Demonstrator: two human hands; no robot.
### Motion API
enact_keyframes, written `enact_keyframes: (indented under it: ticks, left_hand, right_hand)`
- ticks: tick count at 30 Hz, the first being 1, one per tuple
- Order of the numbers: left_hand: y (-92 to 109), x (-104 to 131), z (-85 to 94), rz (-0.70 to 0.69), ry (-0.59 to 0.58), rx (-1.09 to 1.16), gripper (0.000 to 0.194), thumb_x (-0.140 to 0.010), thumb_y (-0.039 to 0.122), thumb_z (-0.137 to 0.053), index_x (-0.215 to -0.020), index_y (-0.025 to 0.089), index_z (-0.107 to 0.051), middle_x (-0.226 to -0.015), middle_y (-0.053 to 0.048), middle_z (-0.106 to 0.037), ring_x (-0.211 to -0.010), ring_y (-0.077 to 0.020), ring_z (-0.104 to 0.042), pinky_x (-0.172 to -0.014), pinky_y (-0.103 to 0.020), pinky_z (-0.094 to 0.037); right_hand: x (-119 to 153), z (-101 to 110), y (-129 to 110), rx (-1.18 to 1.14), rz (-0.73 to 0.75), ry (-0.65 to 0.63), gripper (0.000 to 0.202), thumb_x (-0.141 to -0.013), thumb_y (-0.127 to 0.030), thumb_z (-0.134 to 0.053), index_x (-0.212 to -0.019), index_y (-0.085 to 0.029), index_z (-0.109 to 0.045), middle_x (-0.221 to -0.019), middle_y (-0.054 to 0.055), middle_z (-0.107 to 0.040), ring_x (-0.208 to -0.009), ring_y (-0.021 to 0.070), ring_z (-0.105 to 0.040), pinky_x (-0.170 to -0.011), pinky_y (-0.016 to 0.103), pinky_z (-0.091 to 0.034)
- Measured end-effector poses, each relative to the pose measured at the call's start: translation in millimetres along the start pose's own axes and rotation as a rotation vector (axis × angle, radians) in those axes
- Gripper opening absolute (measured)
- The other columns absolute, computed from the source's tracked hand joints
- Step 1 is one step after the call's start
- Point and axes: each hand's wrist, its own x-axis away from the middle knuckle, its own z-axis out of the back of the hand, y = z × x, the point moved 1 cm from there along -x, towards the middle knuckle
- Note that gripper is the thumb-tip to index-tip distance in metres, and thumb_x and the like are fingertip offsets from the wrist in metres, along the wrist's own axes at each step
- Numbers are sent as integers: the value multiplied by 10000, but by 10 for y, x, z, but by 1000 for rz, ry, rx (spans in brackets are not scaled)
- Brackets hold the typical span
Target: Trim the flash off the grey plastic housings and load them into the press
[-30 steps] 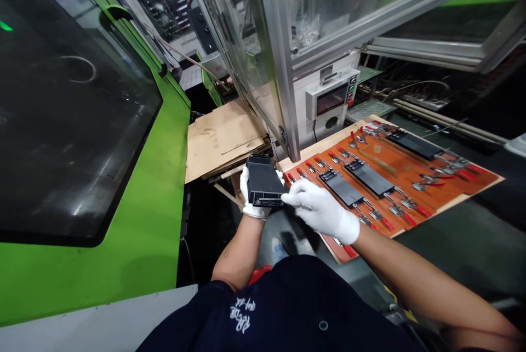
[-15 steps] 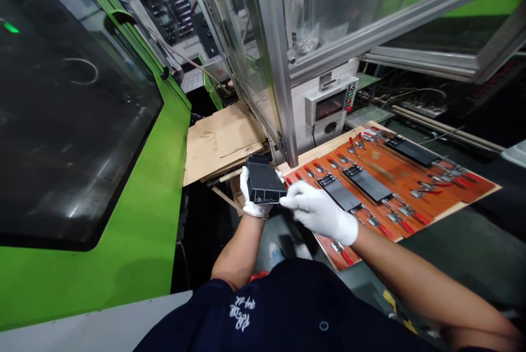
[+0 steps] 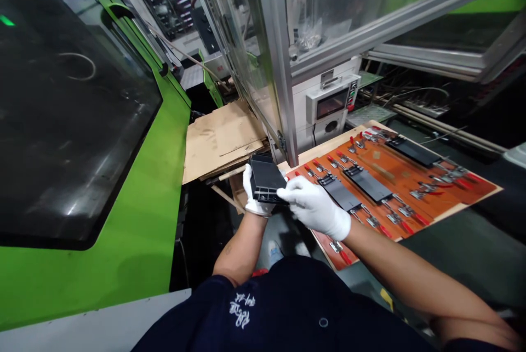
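Observation:
In the head view, my left hand (image 3: 255,208), in a white glove, is closed around a black plastic part (image 3: 266,175) from below and its left side. The part is a rectangular tray-like piece with small ribbed cells along its near end. It is held tilted above the floor, in front of my body. My right hand (image 3: 310,204), also gloved in white, is closed in a pinch, its fingertips at the part's near right corner. Whatever may be between those fingertips is too small to make out.
To the right lies an orange board (image 3: 378,160) with red-handled toggle clamps (image 3: 396,217) and several dark flat plates (image 3: 367,183). Flat cardboard (image 3: 222,130) lies ahead. A green machine (image 3: 135,220) stands at left, and a metal-framed enclosure (image 3: 276,56) rises ahead.
My right hand has shifted slightly left along the near end of the part, its fingertips now over the ribbed edge. The part has turned a little in my left hand.

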Motion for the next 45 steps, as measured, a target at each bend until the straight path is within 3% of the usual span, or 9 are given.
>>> enact_keyframes:
  ticks: [4,10,13,18,21,27,34,38,45]
  left_hand:
    - [-10,-5,13,-43,22,8,624,-952,708,-388,-890,183,-719,-787,-107,-722,-774,-290,-687,-909,-472,-537]
    - [-25,-38,65,-34,-17,22,628,-953,690,-381,-927,158,-714,-770,-106,-710,-712,-261,-676,-841,-443,-549]
    - [-32,-48,82,-45,-5,32,602,-940,680,-427,-894,148,-703,-796,-124,-719,-738,-260,-684,-782,-408,-552]
    - [-38,-70,76,-43,20,46,573,-933,671,-454,-933,153,-701,-773,-103,-694,-748,-262,-666,-875,-441,-529]
    - [-46,-88,65,-57,35,54,543,-935,660,-473,-884,166,-692,-794,-105,-710,-759,-253,-662,-846,-410,-526]
    - [76,-71,5,-51,51,-1,709,-973,702,-279,-932,129,-696,-782,-123,-709,-732,-253,-673,-837,-436,-543]
    - [500,51,-129,-454,-92,-32,787,-936,794,-284,-1214,178,-687,-1016,-108,-756,-946,-269,-720,-894,-434,-576]
    - [620,150,-273,-590,-110,-93,795,-877,840,-384,-1284,215,-661,-1198,-132,-727,-1163,-321,-676,-952,-470,-573]
    - [641,204,-359,-703,-207,-142,760,-845,849,-447,-1261,247,-654,-1201,-104,-720,-1175,-319,-653,-914,-437,-573]
  right_hand:
    - [11,-9,0,-12,3,-2,370,-881,-42,-555,-1129,-262,-719,-943,38,-638,-800,136,-632,-721,235,-540]
    - [3,-31,-11,60,34,-57,405,-841,-31,-571,-1146,-261,-707,-938,30,-643,-732,122,-608,-650,209,-503]
    - [-3,-31,-6,15,2,-11,378,-861,-27,-546,-1120,-247,-711,-947,40,-644,-791,134,-635,-708,228,-535]
    - [-36,-16,-6,12,12,-13,348,-856,-37,-551,-1077,-241,-727,-940,42,-646,-774,139,-636,-691,239,-543]
    - [-59,-7,-11,-16,-35,24,324,-879,-36,-542,-1061,-225,-733,-937,47,-652,-795,137,-648,-729,241,-552]
    - [-14,72,-90,-55,0,0,319,-860,-34,-566,-1034,-232,-746,-918,28,-669,-753,124,-650,-696,232,-554]
    - [142,295,-191,83,-186,246,352,-882,-11,-551,-1080,-236,-735,-907,43,-665,-868,172,-678,-767,289,-593]
    - [139,289,-187,74,-189,232,324,-887,-26,-559,-1058,-236,-737,-891,39,-667,-835,168,-676,-746,285,-593]
    - [117,161,-184,71,-277,244,272,-899,-63,-534,-1000,-217,-735,-863,50,-675,-844,186,-675,-767,309,-584]
